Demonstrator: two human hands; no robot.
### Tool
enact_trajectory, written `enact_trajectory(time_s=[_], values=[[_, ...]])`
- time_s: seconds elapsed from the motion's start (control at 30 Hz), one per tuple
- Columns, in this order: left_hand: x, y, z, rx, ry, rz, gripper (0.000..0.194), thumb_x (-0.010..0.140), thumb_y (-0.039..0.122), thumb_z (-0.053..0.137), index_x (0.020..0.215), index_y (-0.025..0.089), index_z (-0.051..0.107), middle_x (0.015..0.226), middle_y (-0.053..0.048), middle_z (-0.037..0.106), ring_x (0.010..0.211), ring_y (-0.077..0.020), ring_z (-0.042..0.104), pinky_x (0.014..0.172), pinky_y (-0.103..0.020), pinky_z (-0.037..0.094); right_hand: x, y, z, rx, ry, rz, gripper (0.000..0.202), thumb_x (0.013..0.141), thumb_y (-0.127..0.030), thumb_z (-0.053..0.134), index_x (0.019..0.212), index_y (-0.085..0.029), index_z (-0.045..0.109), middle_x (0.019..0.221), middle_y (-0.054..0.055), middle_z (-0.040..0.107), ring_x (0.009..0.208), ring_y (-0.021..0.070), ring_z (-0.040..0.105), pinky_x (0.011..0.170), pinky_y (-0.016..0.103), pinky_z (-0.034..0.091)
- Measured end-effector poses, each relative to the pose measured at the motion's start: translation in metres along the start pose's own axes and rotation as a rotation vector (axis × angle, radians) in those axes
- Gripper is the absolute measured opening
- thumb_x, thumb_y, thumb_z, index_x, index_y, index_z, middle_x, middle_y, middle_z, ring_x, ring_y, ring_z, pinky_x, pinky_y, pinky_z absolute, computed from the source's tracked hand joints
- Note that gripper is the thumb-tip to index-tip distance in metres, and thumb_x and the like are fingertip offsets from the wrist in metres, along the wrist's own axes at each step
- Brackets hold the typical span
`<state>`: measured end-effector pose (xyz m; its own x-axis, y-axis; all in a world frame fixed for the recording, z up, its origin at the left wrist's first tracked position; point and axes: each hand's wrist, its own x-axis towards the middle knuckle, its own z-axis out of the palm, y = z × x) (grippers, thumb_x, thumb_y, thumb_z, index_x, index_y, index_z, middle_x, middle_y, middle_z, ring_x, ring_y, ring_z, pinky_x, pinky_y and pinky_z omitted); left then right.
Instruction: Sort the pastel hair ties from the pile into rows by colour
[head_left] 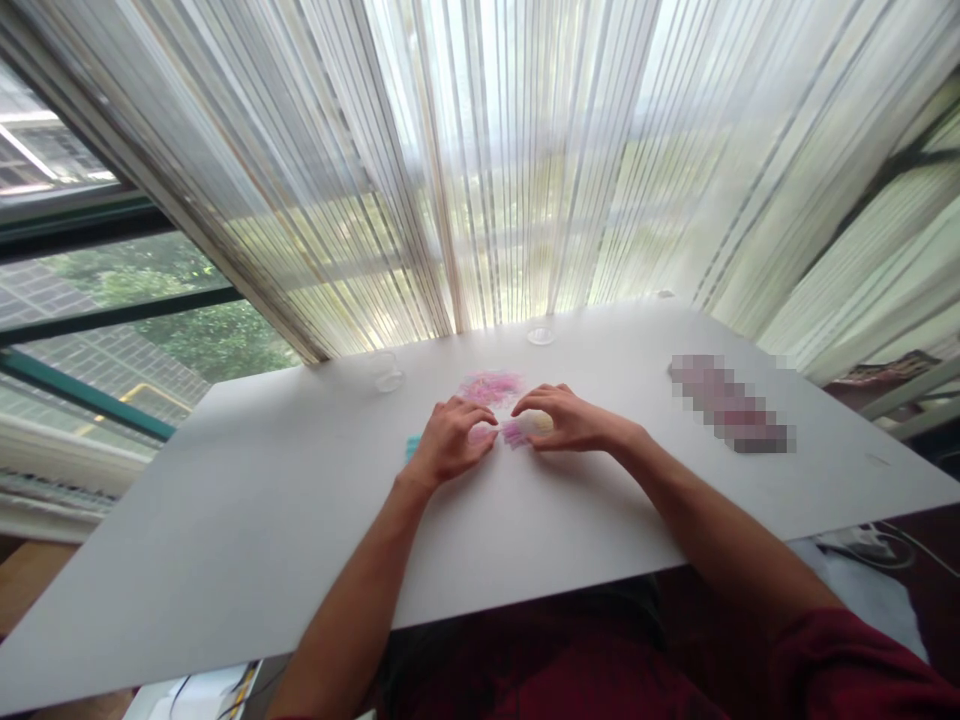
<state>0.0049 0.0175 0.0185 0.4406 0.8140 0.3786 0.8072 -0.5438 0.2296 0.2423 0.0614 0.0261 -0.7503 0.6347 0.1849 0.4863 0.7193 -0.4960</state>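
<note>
My left hand rests low over the white table, fingers curled and thumb close to the fingertips. Whatever may be between those tips is too small to make out. Facing it, my right hand curves in a C shape, thumb and forefinger apart. Within that curve lie small purple strips and a pale yellow patch of pieces. Beyond both hands spreads a loose pile of thin pink pieces. Some teal pieces show at the left hand's outer side, partly hidden by it. A pinkish patch shows inside the left hand's curl.
On the white table, a clear cup-like container and a small clear dish stand near the back edge. A blurred-out pinkish object lies at the right. Striped sheer curtains hang behind the table.
</note>
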Motion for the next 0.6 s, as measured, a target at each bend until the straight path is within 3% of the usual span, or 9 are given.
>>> enact_trajectory(time_s=[0.13,0.6], values=[[0.0,0.004,0.006,-0.002,-0.047,0.03,0.014,0.083,0.028,0.064,0.095,0.025,0.069,0.104,-0.002,0.073,0.107,-0.0233,0.057,0.092,-0.04,0.038,-0.003,0.001,-0.004,0.001,-0.029,0.014,0.028,0.077,-0.029,0.065,0.104,-0.023,0.066,0.109,0.007,0.068,0.111,0.0285,0.054,0.098,0.046,0.034],[0.002,0.005,0.008,0.01,-0.055,0.002,0.011,0.084,0.033,0.065,0.086,0.029,0.075,0.093,0.001,0.076,0.098,-0.0214,0.06,0.09,-0.04,0.034,0.003,0.004,0.011,0.002,-0.002,-0.036,0.018,0.081,-0.035,0.066,0.095,-0.023,0.066,0.106,0.006,0.069,0.108,0.0258,0.056,0.094,0.043,0.034]])
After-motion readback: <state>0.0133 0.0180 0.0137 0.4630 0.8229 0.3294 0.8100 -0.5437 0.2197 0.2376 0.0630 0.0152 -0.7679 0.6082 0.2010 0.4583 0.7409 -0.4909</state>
